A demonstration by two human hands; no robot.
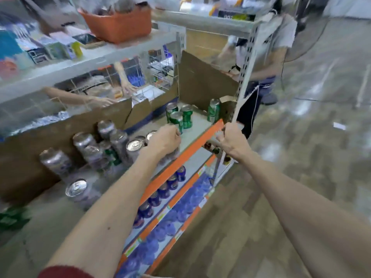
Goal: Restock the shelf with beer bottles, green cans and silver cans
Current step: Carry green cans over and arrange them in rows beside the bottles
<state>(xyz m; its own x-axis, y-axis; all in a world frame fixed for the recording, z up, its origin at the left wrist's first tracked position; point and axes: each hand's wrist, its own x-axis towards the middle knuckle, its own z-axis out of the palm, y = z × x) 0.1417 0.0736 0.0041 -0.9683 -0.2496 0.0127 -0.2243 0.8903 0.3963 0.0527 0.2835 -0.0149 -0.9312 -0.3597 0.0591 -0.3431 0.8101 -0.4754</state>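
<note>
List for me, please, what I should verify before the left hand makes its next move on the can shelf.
1. Left hand holds a silver can: ok, its fingers are curled over the top.
2. Right hand is steady on the shelf upright: ok, it grips the post.
3. Free place near the green cans: ok, bare shelf board lies between them and the single green can.
4. Other silver cans stand upright: cannot tell, the picture is blurred.
5. Another person's hands are out of the way: ok, they are behind the cardboard divider.
</note>
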